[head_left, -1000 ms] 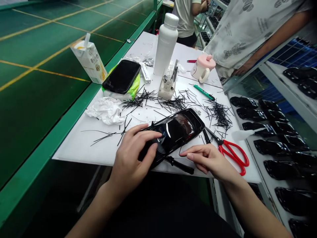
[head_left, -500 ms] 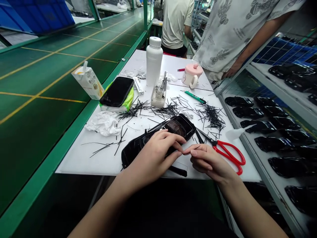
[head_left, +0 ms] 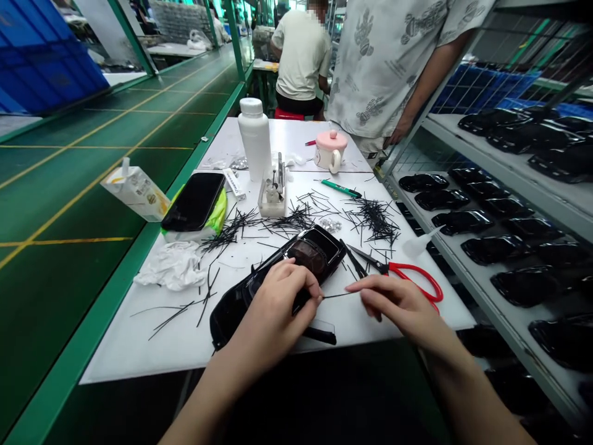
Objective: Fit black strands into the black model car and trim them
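Observation:
My left hand (head_left: pixel 285 300) rests over a black model car body (head_left: pixel 231 309), its thumb and forefinger pinched on one end of a thin black strip (head_left: pixel 340 295). The strip points right, toward my right hand (head_left: pixel 393 303). That hand has its forefinger stretched out and the thumb apart below it, close to the strip's far end. A black part with a clear pane (head_left: pixel 324 334) lies by the table's front edge, partly under my left hand. Scissors with red handles (head_left: pixel 417 272) lie behind my right hand, beside some thicker black strips (head_left: pixel 354 259).
Loose black strips (head_left: pixel 377 219) lie in piles across the white table (head_left: pixel 115 346). Farther back are a white bottle (head_left: pixel 254 139), a small clear holder (head_left: pixel 272 201), a lidded cup (head_left: pixel 331 151) and a phone (head_left: pixel 194 201). A rack of car bodies (head_left: pixel 493 247) stands right; a person (head_left: pixel 384 68) stands nearby.
My right hand has moved away from my left and its fingers have opened. More of the thin strip shows between the hands. The camera view has shifted.

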